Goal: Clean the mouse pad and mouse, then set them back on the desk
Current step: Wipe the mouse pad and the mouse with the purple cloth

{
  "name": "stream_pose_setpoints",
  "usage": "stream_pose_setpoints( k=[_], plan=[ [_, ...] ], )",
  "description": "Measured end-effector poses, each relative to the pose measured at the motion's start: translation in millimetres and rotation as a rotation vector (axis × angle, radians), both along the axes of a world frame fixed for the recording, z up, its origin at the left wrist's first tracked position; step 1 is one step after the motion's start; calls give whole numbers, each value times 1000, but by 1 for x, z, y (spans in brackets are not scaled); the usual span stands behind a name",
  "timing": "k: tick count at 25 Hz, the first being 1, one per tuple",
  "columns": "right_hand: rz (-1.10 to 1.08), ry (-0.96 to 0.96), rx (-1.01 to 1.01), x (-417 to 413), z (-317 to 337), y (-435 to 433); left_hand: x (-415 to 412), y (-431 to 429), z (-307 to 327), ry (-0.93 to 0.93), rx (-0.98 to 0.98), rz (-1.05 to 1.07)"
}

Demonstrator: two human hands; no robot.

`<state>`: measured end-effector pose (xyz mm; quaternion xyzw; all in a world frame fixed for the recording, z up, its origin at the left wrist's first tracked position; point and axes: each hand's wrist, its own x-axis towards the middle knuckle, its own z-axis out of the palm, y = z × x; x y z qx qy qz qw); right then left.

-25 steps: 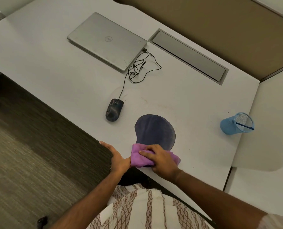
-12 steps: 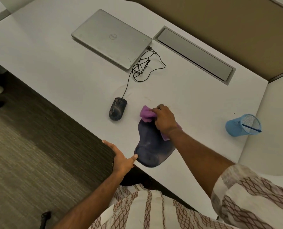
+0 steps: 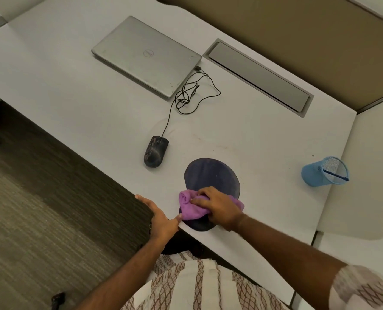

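As right hand point(image 3: 222, 209) clutches cloth point(image 3: 191, 209) on mouse pad point(image 3: 210, 175), left hand point(image 3: 161, 220) lies flat, mouse point(image 3: 156, 152) beyond.

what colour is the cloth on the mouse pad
Purple cloth, clearest in the head view.

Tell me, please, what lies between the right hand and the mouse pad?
In the head view, a purple cloth lies there: the right hand holds it down on the near part of the mouse pad.
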<state>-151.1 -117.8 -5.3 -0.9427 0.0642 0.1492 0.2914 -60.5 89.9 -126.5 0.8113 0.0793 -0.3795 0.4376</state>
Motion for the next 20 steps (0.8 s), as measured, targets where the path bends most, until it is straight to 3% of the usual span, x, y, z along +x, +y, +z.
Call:
stream_pose_setpoints(
  k=[10,15,20],
  plan=[
    [-467,-44,-56,79,-9,-60,-1,-1,4,-23,6,0],
    [-255,-24,92,9,-10,14,-2,-3,11,-20,-5,7],
    [-47,-30,-66,-19,-2,3,1,0,-7,-26,28,-20]
  ],
)
